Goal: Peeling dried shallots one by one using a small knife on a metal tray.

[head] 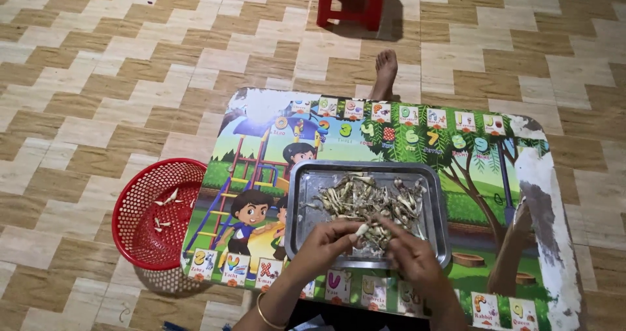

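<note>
A steel tray (301, 204) lies on a low colourful picture table (495, 194) and holds a heap of small dried fish (365, 201). My left hand (326, 240) reaches in from the near edge of the tray and pinches a small pale piece (361, 229) between its fingertips. My right hand (411, 256) meets it from the right, its fingers closed on the same piece. A gold bangle sits on my left wrist. Both hands hover over the near part of the tray.
A red mesh basket (134, 204) stands on the tiled floor left of the table, with a few pale bits inside. A red plastic stool (352, 2) is at the far side. My foot (385, 73) sticks out beyond the table's far edge.
</note>
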